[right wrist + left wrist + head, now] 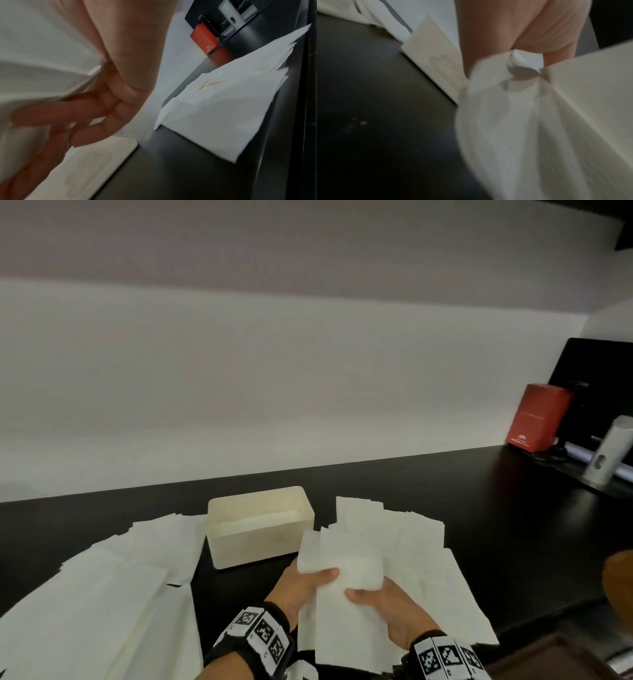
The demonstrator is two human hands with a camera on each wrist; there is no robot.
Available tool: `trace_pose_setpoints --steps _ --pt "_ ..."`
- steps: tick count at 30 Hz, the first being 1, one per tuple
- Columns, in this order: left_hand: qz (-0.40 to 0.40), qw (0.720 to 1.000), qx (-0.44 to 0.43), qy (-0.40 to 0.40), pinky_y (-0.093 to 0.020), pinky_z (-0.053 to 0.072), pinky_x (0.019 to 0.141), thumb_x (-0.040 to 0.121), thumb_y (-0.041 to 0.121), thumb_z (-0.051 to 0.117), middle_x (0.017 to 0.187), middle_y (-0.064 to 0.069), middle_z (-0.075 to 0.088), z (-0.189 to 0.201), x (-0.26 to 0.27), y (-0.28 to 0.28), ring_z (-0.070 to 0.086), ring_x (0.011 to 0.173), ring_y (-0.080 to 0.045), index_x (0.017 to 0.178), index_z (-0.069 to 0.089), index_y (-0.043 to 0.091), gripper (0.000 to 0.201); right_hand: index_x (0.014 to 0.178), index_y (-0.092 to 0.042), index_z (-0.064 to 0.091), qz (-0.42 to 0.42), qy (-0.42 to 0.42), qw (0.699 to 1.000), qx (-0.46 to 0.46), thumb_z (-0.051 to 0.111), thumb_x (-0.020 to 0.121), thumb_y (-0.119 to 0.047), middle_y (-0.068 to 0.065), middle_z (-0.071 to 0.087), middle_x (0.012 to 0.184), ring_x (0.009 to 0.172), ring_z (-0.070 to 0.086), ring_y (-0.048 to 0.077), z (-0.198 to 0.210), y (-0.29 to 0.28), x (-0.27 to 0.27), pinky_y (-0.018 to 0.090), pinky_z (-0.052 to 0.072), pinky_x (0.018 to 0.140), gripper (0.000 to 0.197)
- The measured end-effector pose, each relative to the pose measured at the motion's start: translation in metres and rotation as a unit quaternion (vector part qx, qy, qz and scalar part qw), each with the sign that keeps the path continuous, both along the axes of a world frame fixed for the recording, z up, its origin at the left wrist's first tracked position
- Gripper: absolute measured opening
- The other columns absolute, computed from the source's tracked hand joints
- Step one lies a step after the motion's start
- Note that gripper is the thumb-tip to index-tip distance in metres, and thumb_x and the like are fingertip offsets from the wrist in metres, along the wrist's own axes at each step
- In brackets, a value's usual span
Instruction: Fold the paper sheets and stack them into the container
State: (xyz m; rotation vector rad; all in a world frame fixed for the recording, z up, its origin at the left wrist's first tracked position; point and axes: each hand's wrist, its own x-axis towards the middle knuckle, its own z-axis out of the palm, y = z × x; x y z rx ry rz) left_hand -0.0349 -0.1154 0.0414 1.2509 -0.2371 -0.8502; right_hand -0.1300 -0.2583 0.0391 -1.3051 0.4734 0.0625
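Wrists up front: left hand (301, 583) & right hand (383, 601) both pinching one sheet (342, 563) mid-fold, just in front of the box (260, 546). Box looks nearly empty imo. Loose sheets (102, 594) left & right (421, 542), so lots left.

The container (260, 527) is a cream, open-topped rectangular box with rounded corners, standing upright on the dark table (479, 508), and what lies inside it cannot be made out. Just right of the container and nearer the viewer, a white paper sheet (342, 563) is held up off the table, folded over and slightly crumpled at its near edge, above a fanned pile of flat white sheets (418, 546) that spreads right of the container. Another pile of overlapping white sheets (130, 577) lies flat left of the container, its nearest sheets touching or almost touching the container's left wall.
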Motion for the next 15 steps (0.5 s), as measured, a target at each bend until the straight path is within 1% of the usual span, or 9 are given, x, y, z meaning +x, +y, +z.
trace_pose_setpoints --steps 2,4,5,8,10,11,13,14,15 --pt "0.03 0.999 -0.001 -0.009 -0.047 0.052 0.092 0.061 0.011 0.081 0.115 -0.012 0.068 -0.004 0.005 0.015 0.065 0.107 -0.032 0.122 0.057 0.014 0.066 0.115 -0.008 0.063 0.051 0.006 0.999 0.006 0.075 0.062 -0.006 0.011 0.072 0.108 0.101 0.068 0.027 -0.001 0.013 0.004 0.036 0.055 0.082 0.054" --pt "0.067 0.998 0.018 0.005 -0.05 0.05 0.094 0.058 0.013 0.085 0.118 -0.014 0.066 -0.008 0.009 0.029 0.063 0.108 -0.034 0.127 0.052 0.012 0.077 0.113 -0.01 0.063 0.09 0.012 0.996 0.001 0.075 0.062 -0.004 0.01 0.072 0.108 0.101 0.068 0.025 -0.004 0.023 0.007 0.035 0.055 0.083 0.052" --pt "0.076 0.997 0.027 0.015 -0.05 0.051 0.094 0.062 0.012 0.084 0.118 -0.016 0.065 -0.01 0.01 0.034 0.063 0.107 -0.035 0.127 0.052 0.008 0.072 0.111 -0.011 0.063 0.103 0.016 0.995 -0.003 0.075 0.065 -0.003 0.008 0.072 0.106 0.1 0.068 0.023 -0.006 0.028 0.009 0.034 0.055 0.083 0.049" --pt "0.072 0.996 0.04 0.029 -0.046 0.052 0.089 0.079 0.002 0.07 0.113 -0.02 0.067 -0.013 0.009 0.047 0.064 0.104 -0.036 0.117 0.06 0.001 0.04 0.107 -0.014 0.064 0.126 0.029 0.991 -0.011 0.071 0.076 0.003 0.003 0.074 0.101 0.095 0.069 0.017 -0.009 0.042 0.012 0.027 0.056 0.076 0.037" --pt "0.058 0.997 0.03 0.032 -0.043 0.053 0.085 0.082 0.001 0.066 0.113 -0.019 0.067 -0.012 0.004 0.052 0.063 0.103 -0.035 0.111 0.062 0.005 0.03 0.113 -0.013 0.062 0.147 0.031 0.989 -0.015 0.075 0.07 -0.001 0.005 0.072 0.107 0.103 0.067 0.019 -0.011 0.05 0.014 0.03 0.055 0.083 0.047" --pt "0.05 0.998 0.027 0.034 -0.042 0.054 0.082 0.082 0.002 0.066 0.112 -0.018 0.067 -0.014 0.002 0.054 0.063 0.103 -0.034 0.11 0.062 0.006 0.029 0.116 -0.013 0.061 0.155 0.031 0.987 -0.019 0.076 0.066 -0.003 0.007 0.071 0.11 0.106 0.066 0.021 -0.013 0.053 0.015 0.031 0.054 0.086 0.053" --pt "0.043 0.998 0.025 0.036 -0.037 0.056 0.075 0.082 0.002 0.066 0.109 -0.016 0.068 -0.017 0.0 0.058 0.065 0.098 -0.03 0.112 0.062 0.006 0.031 0.118 -0.012 0.061 0.164 0.036 0.985 -0.028 0.076 0.064 -0.004 0.008 0.07 0.113 0.109 0.065 0.022 -0.016 0.057 0.017 0.033 0.053 0.089 0.056" --pt "0.05 0.998 0.022 0.035 -0.037 0.056 0.074 0.081 0.001 0.067 0.107 -0.015 0.069 -0.019 -0.001 0.059 0.066 0.096 -0.029 0.113 0.062 0.006 0.033 0.119 -0.012 0.061 0.168 0.042 0.984 -0.033 0.076 0.064 -0.003 0.009 0.069 0.114 0.11 0.064 0.022 -0.017 0.058 0.018 0.034 0.052 0.09 0.057" --pt "0.062 0.997 0.02 0.036 -0.04 0.056 0.077 0.079 0.001 0.069 0.107 -0.015 0.069 -0.023 0.0 0.061 0.066 0.097 -0.03 0.114 0.061 0.006 0.036 0.119 -0.012 0.061 0.173 0.051 0.983 -0.036 0.076 0.064 -0.003 0.009 0.069 0.115 0.111 0.064 0.023 -0.019 0.058 0.019 0.035 0.052 0.092 0.058"
